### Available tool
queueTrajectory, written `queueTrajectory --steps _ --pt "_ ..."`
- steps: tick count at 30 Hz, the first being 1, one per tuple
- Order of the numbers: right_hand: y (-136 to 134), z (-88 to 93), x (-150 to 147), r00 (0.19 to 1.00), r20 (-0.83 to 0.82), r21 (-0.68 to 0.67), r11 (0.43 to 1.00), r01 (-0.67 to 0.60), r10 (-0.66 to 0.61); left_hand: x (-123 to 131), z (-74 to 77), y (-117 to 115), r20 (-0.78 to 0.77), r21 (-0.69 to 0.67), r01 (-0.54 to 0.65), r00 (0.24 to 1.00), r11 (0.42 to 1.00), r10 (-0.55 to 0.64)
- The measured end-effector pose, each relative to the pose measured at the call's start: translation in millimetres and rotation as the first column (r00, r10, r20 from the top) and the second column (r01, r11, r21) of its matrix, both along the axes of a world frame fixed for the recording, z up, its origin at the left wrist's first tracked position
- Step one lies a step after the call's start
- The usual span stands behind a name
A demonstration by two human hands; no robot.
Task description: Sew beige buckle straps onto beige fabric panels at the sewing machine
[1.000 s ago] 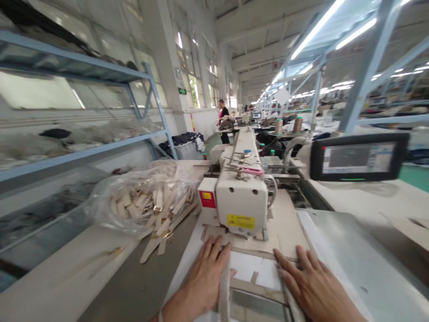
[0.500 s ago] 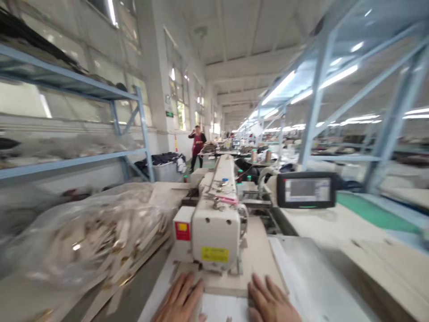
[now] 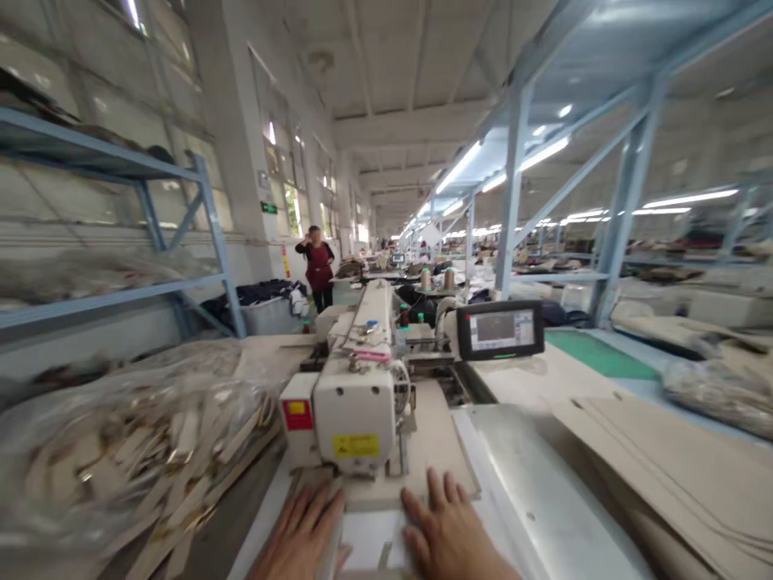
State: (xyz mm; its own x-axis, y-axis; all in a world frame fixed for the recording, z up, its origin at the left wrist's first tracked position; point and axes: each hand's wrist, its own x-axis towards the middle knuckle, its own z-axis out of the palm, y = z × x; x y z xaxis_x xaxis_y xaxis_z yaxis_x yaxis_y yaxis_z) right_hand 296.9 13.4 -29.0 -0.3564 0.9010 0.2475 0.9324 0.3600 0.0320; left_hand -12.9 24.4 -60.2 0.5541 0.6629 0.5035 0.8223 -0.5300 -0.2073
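Note:
A beige fabric panel point(image 3: 436, 439) lies flat under the head of a white sewing machine point(image 3: 355, 409). My left hand point(image 3: 302, 524) rests on its near left corner, fingers stretched forward. On the near right part of the panel lies my right hand point(image 3: 444, 519), fingers spread and pointing at the machine. Neither hand grips anything. Between them a white sheet point(image 3: 369, 536) shows on the work surface. The needle area is hidden behind the machine head.
To the left, a clear plastic bag point(image 3: 72, 411) spills beige straps with metal fittings point(image 3: 175, 483). A control screen point(image 3: 500, 330) stands right of the machine. More beige panels point(image 3: 676, 467) lie at the right. Blue shelving point(image 3: 208, 234) flanks both sides. A person point(image 3: 317, 266) stands farther back.
The view has swung to the right, so the machine and shelves appear farther left. My right hand's fingers have spread more on the panel. The left hand stays on its corner.

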Motion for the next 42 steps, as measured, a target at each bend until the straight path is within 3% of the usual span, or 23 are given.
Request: queueTrajectory --steps 3,5,8,11,14,17,20,23,27,32,38,42 --pt "-12 21.8 -3 1.000 0.015 -0.073 0.997 0.014 -0.013 13 26.6 -15 0.096 -0.244 0.036 0.995 0.969 -0.013" --pt "-13 25.2 -4 1.000 0.021 -0.097 0.995 -0.001 0.003 23 43.3 -19 0.114 -0.342 0.045 0.993 0.939 -0.006" --pt "-12 19.4 -3 1.000 0.008 -0.081 0.997 -0.022 0.023 32 62.0 -21 0.079 -0.413 -0.014 0.996 0.910 0.051" --pt "-12 13.3 3 1.000 0.013 -0.065 0.998 -0.020 0.021 35 70.8 -23 0.081 -0.422 -0.040 0.993 0.906 0.082" --pt "-14 16.5 9 1.000 0.024 -0.070 0.998 0.007 -0.006 33 65.9 -22 0.111 -0.404 -0.002 0.992 0.915 0.051" --pt "-9 28.2 12 1.000 -0.003 -0.083 0.996 0.025 -0.026 27 47.8 -15 0.142 -0.314 0.008 0.989 0.949 0.038" --pt "8 39.1 17 0.999 -0.008 -0.099 0.994 0.042 -0.043 21 28.5 -4 0.139 -0.215 0.001 0.990 0.977 0.030" --pt "29 42.1 26 0.998 -0.004 -0.093 0.994 0.065 -0.066 17 19.2 5 0.106 -0.172 0.009 0.994 0.985 0.009" --pt "49 35.6 35 0.998 -0.011 -0.073 0.995 0.064 -0.065 13 16.5 11 0.084 -0.137 0.043 0.996 0.990 -0.032" --pt "55 26.8 35 0.993 -0.024 -0.038 0.993 0.111 -0.112 16 19.7 8 0.108 -0.129 0.044 0.994 0.991 -0.030" --pt "43 28.6 47 0.998 -0.065 -0.042 0.999 0.019 -0.021 26 37.8 -10 0.176 -0.239 0.030 0.984 0.970 0.013" --pt "22 26.2 61 0.992 -0.091 -0.058 0.994 -0.098 0.092 28 32.0 -13 0.156 -0.244 -0.023 0.986 0.969 0.063"
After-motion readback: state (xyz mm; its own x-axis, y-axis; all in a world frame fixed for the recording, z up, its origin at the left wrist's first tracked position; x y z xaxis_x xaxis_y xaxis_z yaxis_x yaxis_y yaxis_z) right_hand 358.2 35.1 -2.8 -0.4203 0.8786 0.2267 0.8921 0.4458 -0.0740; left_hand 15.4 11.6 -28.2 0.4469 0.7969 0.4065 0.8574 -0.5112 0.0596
